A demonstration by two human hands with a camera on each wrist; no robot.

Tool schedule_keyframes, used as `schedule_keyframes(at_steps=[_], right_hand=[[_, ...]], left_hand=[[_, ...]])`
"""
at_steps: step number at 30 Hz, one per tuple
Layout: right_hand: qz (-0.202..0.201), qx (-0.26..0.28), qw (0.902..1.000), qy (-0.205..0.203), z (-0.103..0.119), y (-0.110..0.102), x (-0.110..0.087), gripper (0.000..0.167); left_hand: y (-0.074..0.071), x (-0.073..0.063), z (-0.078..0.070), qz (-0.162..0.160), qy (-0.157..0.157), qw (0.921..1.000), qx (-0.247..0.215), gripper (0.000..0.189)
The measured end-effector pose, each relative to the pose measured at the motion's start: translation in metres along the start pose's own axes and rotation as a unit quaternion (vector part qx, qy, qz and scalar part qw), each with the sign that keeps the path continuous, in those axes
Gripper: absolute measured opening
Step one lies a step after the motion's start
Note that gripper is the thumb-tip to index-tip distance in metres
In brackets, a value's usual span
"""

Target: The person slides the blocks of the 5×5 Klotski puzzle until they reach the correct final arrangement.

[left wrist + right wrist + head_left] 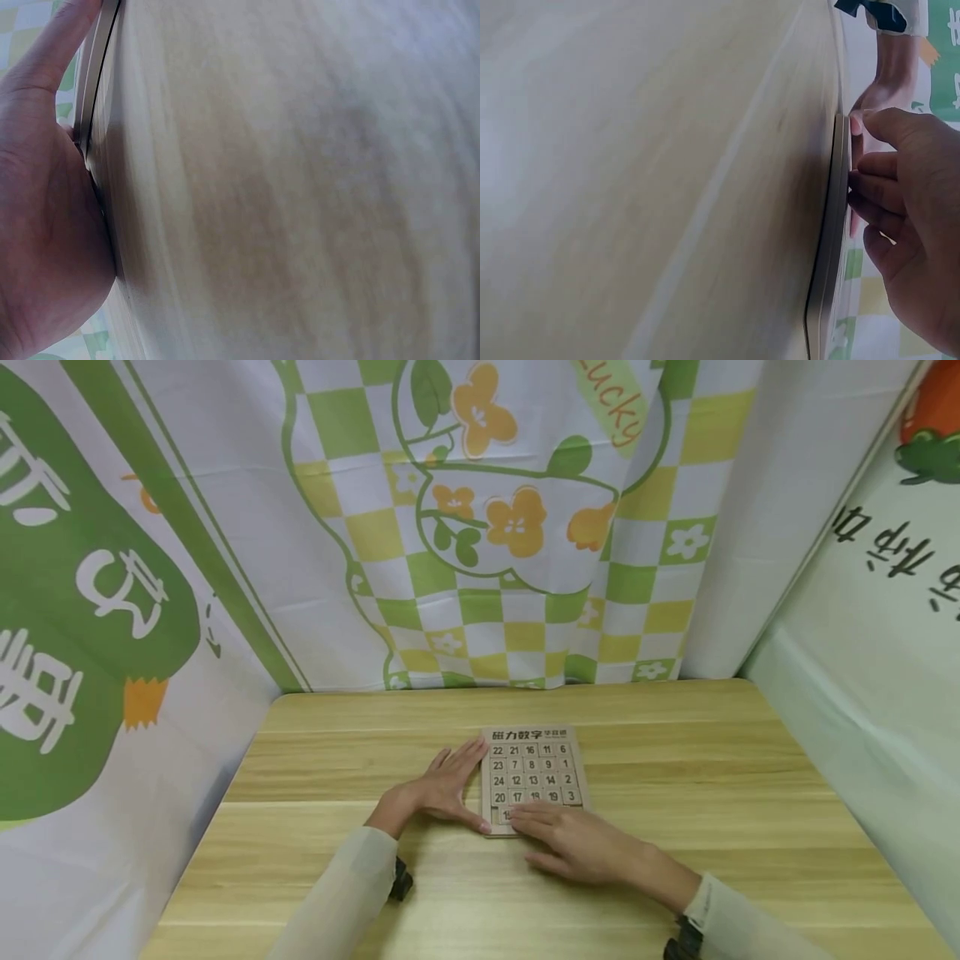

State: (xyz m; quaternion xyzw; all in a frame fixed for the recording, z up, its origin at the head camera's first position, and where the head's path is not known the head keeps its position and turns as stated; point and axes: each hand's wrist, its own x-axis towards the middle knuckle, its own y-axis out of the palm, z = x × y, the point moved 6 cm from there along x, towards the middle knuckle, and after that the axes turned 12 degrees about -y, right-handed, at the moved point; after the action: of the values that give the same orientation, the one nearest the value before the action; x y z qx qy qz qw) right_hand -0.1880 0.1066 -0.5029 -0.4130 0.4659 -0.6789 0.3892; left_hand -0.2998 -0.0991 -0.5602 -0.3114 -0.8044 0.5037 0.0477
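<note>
The number board [528,735] lies on the worktop [675,760], with room beyond every edge. The left hand [444,788], spread wide, touches the board's left edge; the right hand [576,843], fingers extended, rests over its bottom-row tiles [506,816].

Two pale-sleeved arms [333,893] are stretched forward and angled inward; the left hand [441,792] is spread, its thumb set wide from the fingers, while the right hand [576,842] is held palm down, its fingers slightly bent and pointed leftward.
</note>
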Motion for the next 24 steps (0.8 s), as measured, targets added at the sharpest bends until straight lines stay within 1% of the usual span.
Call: schedule_keyframes(at_steps=[4,7,10,12,16,17,19,23,24], right_hand=[[-0.006,-0.006,0.9999,0.011,-0.004,-0.005,-0.011,0.051],[-0.014,-0.005,0.9997,0.019,-0.007,-0.008,-0.017,0.048],[-0.018,-0.001,0.9996,0.02,-0.008,-0.01,-0.02,0.047],[-0.018,0.002,0.9997,0.019,-0.008,-0.01,-0.021,0.048],[-0.016,0.005,0.9997,0.018,-0.008,-0.01,-0.021,0.048],[-0.017,0.006,0.9997,0.018,-0.009,-0.01,-0.02,0.048],[-0.018,0.006,0.9997,0.018,-0.01,-0.011,-0.019,0.048],[-0.028,0.004,0.9994,0.019,-0.013,-0.015,-0.014,0.05],[-0.029,0.003,0.9993,0.021,-0.015,-0.016,-0.013,0.051]], left_hand=[[0.0,0.0,-0.002,0.0,0.005,1.0,0.004,0.149],[0.0,0.001,0.0,-0.007,0.011,0.9999,0.009,0.147],[-0.002,0.0,-0.002,-0.005,0.01,0.9999,0.0,0.148],[-0.002,0.0,-0.001,-0.008,0.013,0.9999,0.004,0.147],[-0.003,-0.002,-0.003,-0.003,0.01,0.9999,0.003,0.149],[-0.002,0.0,-0.001,-0.006,0.012,0.9999,0.008,0.148],[-0.004,-0.002,-0.004,-0.003,0.01,0.9999,0.007,0.148],[-0.005,-0.004,-0.007,0.001,0.005,0.9998,0.021,0.146],[-0.007,-0.006,-0.01,0.004,0.003,0.9998,0.018,0.146]])
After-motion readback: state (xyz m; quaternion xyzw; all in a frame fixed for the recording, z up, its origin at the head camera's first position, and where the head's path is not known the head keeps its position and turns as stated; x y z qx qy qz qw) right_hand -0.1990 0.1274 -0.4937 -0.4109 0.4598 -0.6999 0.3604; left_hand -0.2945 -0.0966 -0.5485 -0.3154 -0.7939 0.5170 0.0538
